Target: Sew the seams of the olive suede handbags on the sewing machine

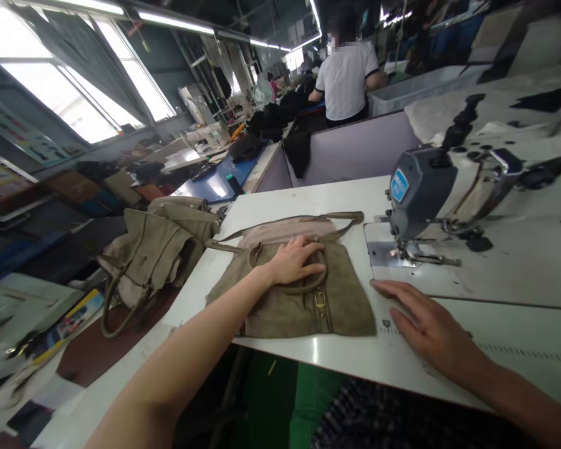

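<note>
An olive-green handbag lies flat on the white sewing table, its brass buckle strap towards me and its pinkish-beige lining showing along the far edge. My left hand rests on top of the bag with fingers spread, over the loop of its handle. To the right of the bag, my right hand lies on the tabletop, fingers stretched out and holding nothing. Its fingertips come close to the bag's right side without touching it. The sewing machine stands just beyond my right hand.
More olive bags are piled at the left, on a brown surface. A lilac partition borders the table's far side. Behind it a person in a white shirt stands near a grey bin. A blue-topped bench is farther left.
</note>
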The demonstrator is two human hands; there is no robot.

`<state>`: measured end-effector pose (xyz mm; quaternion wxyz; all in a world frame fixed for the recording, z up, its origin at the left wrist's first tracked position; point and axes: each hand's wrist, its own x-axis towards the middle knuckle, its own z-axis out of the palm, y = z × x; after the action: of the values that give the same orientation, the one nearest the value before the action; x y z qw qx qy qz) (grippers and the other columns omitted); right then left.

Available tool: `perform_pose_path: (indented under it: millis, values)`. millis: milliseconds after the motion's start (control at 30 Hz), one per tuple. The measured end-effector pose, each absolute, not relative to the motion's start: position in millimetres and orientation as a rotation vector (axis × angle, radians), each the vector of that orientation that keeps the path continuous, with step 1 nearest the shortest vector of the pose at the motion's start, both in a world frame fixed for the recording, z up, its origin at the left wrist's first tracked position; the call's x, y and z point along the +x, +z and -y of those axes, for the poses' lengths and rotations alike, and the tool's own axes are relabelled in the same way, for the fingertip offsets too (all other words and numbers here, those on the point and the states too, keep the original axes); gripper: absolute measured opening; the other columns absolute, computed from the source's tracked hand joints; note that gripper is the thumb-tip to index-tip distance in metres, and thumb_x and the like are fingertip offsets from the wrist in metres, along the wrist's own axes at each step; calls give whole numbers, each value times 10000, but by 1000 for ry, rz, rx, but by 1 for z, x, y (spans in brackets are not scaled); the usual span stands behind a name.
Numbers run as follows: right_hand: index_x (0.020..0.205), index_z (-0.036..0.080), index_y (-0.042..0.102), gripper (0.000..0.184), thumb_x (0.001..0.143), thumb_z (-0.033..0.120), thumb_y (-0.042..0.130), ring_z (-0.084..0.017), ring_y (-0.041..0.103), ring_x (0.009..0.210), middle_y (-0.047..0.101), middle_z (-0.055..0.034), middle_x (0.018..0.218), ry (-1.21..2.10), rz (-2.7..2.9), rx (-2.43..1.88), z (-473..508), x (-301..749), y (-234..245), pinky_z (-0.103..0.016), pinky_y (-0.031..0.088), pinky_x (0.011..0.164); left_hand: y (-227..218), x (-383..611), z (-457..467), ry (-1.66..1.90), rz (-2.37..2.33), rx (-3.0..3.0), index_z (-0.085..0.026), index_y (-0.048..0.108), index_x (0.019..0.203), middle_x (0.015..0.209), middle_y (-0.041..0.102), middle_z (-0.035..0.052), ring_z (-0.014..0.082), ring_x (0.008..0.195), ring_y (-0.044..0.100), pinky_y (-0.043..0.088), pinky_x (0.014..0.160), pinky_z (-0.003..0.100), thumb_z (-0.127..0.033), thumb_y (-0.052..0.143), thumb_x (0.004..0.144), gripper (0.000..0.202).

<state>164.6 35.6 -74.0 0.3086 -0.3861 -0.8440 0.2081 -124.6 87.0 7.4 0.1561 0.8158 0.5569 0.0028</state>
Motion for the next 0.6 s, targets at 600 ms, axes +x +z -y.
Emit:
perform_pose_path:
  millis: [600]
  values:
    - [1511, 115, 89, 915, 721, 150, 550, -349, 153, 1407, 142, -154, 1556, 507, 2538, -557, -32, 158, -61, -572, 270, 1091, 68, -95, -54, 410, -1483, 2466, -177, 513, 835, 783, 561, 10, 145, 734, 527, 410, 697, 258, -380, 402, 961, 264]
